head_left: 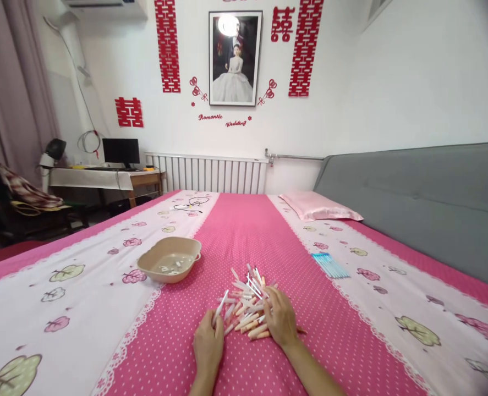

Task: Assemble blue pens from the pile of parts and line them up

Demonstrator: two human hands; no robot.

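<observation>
A loose heap of pens (247, 318), in white, pale pink and orange, lies on the pink dotted bedspread in front of me. My left hand (209, 342) is closed around a white pen (221, 307) at the heap's left side, its tip pointing up and away. Over the right side of the heap, my right hand (282, 318) bends its fingers down among the pens; what its fingertips grip is hidden. Beyond my left hand stands a beige basin (148, 269) with several small pale pieces (173, 267) on its bottom.
To the right lies a row of blue pens (331, 265) side by side. A pink pillow (320, 207) rests near the grey headboard (412, 203). A black cable (192, 205) lies at the bed's far end. A desk with a monitor (120, 152) stands back left.
</observation>
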